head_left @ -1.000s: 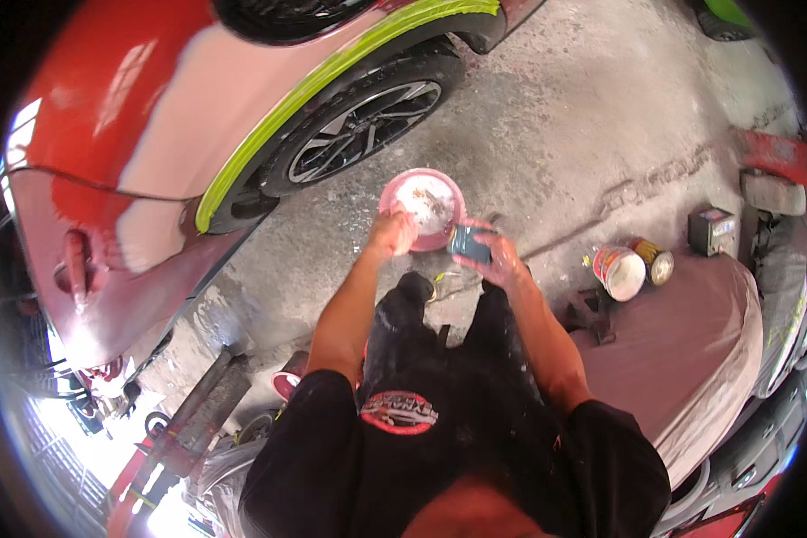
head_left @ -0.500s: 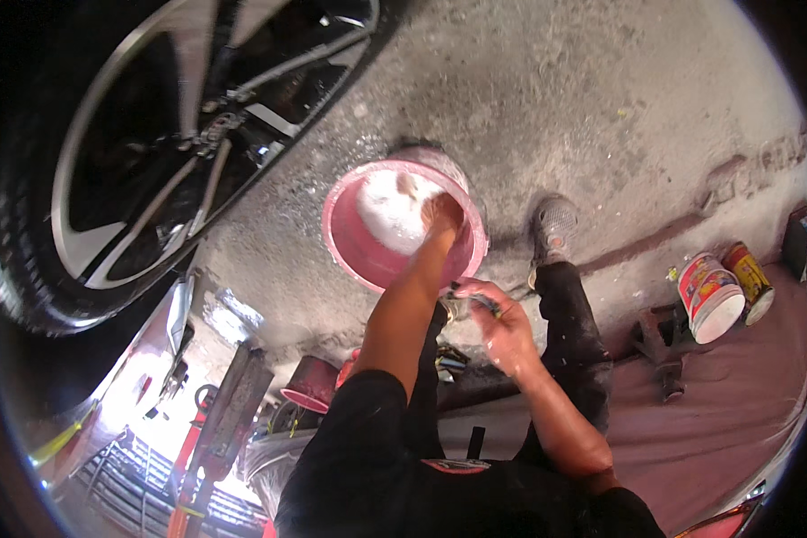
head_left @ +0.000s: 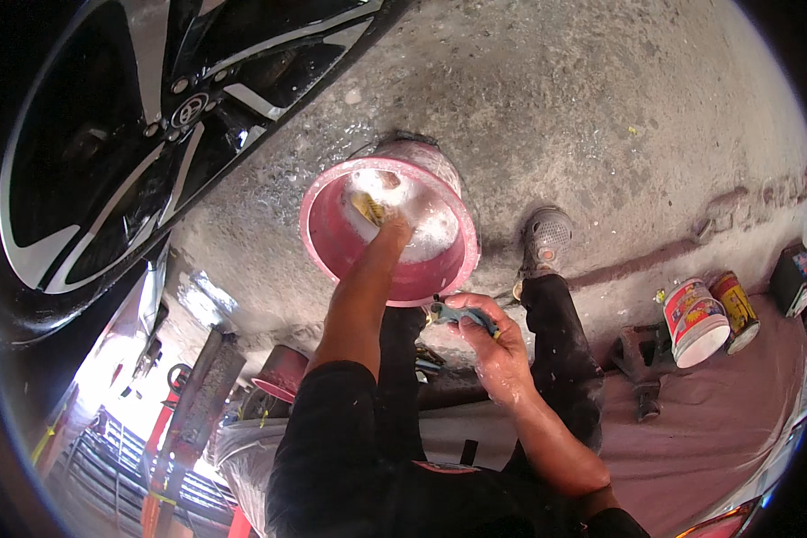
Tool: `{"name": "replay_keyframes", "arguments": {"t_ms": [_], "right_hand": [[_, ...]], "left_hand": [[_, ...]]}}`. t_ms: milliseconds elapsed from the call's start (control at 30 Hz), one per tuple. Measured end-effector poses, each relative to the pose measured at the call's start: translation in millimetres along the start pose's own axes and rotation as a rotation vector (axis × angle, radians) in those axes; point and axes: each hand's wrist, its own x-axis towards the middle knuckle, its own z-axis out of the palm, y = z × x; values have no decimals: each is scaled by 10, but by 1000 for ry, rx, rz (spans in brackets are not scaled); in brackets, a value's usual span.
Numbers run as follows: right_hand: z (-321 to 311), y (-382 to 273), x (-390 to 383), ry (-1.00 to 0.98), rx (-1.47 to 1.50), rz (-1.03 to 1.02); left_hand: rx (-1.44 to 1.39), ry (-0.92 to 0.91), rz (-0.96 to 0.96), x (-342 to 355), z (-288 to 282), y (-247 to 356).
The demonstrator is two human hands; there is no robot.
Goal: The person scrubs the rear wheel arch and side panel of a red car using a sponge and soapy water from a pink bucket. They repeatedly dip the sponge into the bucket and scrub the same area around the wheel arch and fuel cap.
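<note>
A pink bucket (head_left: 330, 242) stands on the concrete, tilted toward me, with white suds (head_left: 430, 229) inside. My left hand (head_left: 393, 229) reaches down into it, fingers closed and partly hidden by foam. At its fingertips shows a yellow, dark-streaked scrubber-like piece (head_left: 368, 208), half sunk in suds; its exact kind is unclear. Just outside the bucket's near rim, my wet right hand (head_left: 502, 350) is closed around a blue-grey hand-held tool (head_left: 471, 317) with a small dark and brassy tip pointing left.
A car wheel (head_left: 188, 112) with a black and silver rim fills the upper left. My shoe (head_left: 547, 238) rests right of the bucket. Farther right are a white-and-red tub (head_left: 695, 323), a yellow can (head_left: 735, 309) and a dark metal stand (head_left: 641, 363). Lower left lies another reddish bucket (head_left: 280, 372).
My left hand has shifted left within the bucket, and the yellow piece has come into sight. The tool in my right hand now shows clearly. The whole view has shifted slightly.
</note>
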Motion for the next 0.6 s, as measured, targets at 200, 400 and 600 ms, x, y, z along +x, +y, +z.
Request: {"name": "replay_keyframes", "arguments": {"t_ms": [200, 400, 600], "right_hand": [[53, -121, 13, 19, 28, 18], [9, -176, 88, 46, 32, -16], [3, -307, 101, 55, 119, 29]], "left_hand": [[-8, -64, 29, -261, 157, -124], [58, -37, 18, -159, 288, 136], [14, -32, 44, -211, 120, 195]]}}
